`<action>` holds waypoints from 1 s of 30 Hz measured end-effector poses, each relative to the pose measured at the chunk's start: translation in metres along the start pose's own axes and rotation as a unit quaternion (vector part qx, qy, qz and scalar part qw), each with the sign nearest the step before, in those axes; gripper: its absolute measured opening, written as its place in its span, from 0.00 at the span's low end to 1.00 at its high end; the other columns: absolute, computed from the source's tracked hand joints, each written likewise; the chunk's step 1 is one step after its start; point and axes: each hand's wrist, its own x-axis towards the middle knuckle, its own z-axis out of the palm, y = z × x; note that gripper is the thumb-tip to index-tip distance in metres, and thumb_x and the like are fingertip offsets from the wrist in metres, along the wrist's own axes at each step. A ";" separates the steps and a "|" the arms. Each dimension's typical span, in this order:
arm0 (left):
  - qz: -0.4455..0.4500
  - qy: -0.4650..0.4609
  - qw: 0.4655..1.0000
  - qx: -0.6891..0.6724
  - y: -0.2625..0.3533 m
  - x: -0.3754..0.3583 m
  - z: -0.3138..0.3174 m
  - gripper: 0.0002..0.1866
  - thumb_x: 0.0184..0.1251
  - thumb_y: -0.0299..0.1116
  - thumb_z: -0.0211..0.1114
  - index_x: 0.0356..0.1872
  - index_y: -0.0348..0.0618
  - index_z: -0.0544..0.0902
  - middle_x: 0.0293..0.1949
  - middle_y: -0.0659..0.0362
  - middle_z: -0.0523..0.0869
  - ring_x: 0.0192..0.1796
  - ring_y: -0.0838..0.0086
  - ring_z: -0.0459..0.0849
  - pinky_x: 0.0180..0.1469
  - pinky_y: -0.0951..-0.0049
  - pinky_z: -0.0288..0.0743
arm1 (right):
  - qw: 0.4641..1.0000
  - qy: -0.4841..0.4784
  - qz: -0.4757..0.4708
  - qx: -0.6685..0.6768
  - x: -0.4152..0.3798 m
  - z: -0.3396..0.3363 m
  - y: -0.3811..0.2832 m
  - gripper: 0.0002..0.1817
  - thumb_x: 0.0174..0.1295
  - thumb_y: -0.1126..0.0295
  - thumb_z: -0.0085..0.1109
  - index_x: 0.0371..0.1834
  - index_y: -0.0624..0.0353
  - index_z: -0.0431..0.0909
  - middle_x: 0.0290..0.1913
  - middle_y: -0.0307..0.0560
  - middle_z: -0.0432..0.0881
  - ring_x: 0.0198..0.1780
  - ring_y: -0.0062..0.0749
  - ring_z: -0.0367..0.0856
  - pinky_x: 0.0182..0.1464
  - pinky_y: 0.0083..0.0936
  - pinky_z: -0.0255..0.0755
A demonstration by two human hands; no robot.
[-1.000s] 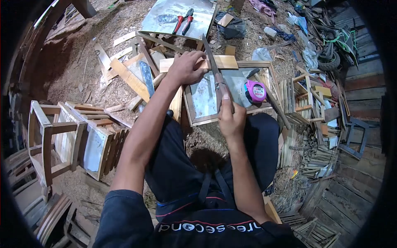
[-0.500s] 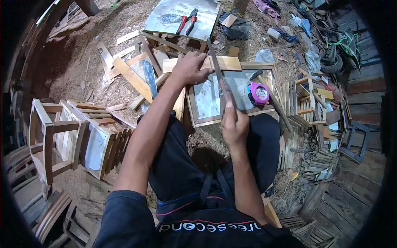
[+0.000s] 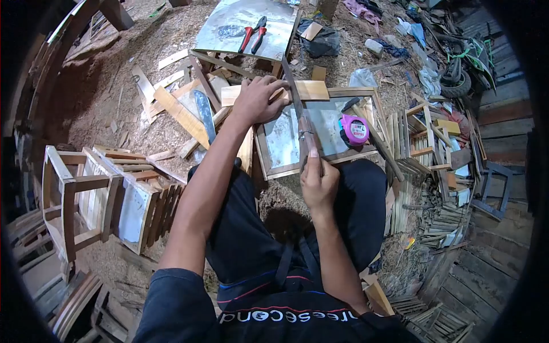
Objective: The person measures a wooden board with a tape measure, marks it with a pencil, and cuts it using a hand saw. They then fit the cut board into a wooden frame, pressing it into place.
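My right hand (image 3: 318, 182) is wrapped round the wooden handle of a hand saw (image 3: 306, 128), thumb along its top. The long dark blade points away from me and crosses a pale wooden board (image 3: 313, 90). My left hand (image 3: 260, 102) grips the board left of the blade, fingers over its far side and close to the saw. Under the board lies a wood-framed panel (image 3: 273, 171) with a greyish, smeared face. A pink tape measure (image 3: 354, 130) and a hammer (image 3: 384, 148) rest on the panel's right side.
Red-handled pliers (image 3: 253, 37) lie on a metal-topped stand (image 3: 223, 17) ahead. A broad blade (image 3: 205, 111) rests among wood offcuts (image 3: 180, 117) at the left. Wooden frames (image 3: 86, 183) stand at the left, with more stacked slats (image 3: 420, 134) at the right. Shavings cover the ground.
My right hand has drawn the saw back toward me a little. My left hand stays on the board, and the whole view has shifted slightly.
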 end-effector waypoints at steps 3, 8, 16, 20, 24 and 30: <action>-0.022 -0.027 0.999 -0.028 0.000 0.001 -0.002 0.21 0.64 0.50 0.67 0.55 0.55 0.82 0.55 0.56 0.84 0.60 0.58 0.80 0.57 0.49 0.67 | 0.999 0.006 -0.020 -0.044 -0.004 0.002 0.002 0.29 0.79 0.57 0.49 0.16 0.59 0.67 0.15 0.32 0.67 0.18 0.16 0.63 0.23 0.23 0.56; -0.055 -0.040 0.997 -0.035 0.004 0.003 -0.006 0.23 0.63 0.51 0.69 0.53 0.48 0.81 0.54 0.55 0.85 0.59 0.59 0.81 0.55 0.57 0.67 | 0.999 0.016 -0.034 -0.036 -0.004 0.004 0.003 0.29 0.79 0.57 0.49 0.16 0.59 0.68 0.15 0.32 0.67 0.18 0.16 0.63 0.23 0.23 0.56; -0.019 -0.022 0.999 -0.013 0.003 0.000 -0.003 0.22 0.66 0.52 0.66 0.59 0.61 0.83 0.56 0.56 0.84 0.61 0.58 0.79 0.60 0.49 0.67 | 0.998 -0.012 -0.003 -0.056 0.004 -0.001 -0.019 0.30 0.79 0.56 0.49 0.16 0.59 0.68 0.15 0.32 0.67 0.18 0.16 0.63 0.23 0.23 0.57; -0.030 -0.041 0.999 0.003 0.006 0.000 -0.005 0.22 0.66 0.50 0.66 0.58 0.57 0.83 0.58 0.56 0.83 0.62 0.59 0.80 0.57 0.54 0.68 | 0.999 -0.021 0.001 -0.047 0.003 -0.004 -0.021 0.30 0.79 0.55 0.50 0.16 0.59 0.68 0.15 0.31 0.65 0.18 0.16 0.63 0.22 0.22 0.56; -0.017 -0.040 0.999 0.000 0.000 0.001 -0.006 0.22 0.67 0.49 0.65 0.59 0.57 0.83 0.59 0.56 0.83 0.63 0.58 0.79 0.57 0.53 0.68 | 0.998 -0.027 0.001 -0.052 0.000 -0.002 -0.021 0.30 0.79 0.55 0.50 0.16 0.59 0.67 0.15 0.31 0.66 0.18 0.16 0.63 0.22 0.22 0.56; -0.009 -0.036 0.999 -0.002 0.001 0.001 -0.003 0.23 0.67 0.49 0.65 0.61 0.57 0.82 0.60 0.55 0.82 0.62 0.57 0.79 0.57 0.53 0.67 | 0.997 -0.022 -0.006 -0.076 0.016 -0.001 -0.011 0.29 0.78 0.56 0.50 0.15 0.59 0.68 0.15 0.30 0.66 0.18 0.15 0.62 0.21 0.22 0.54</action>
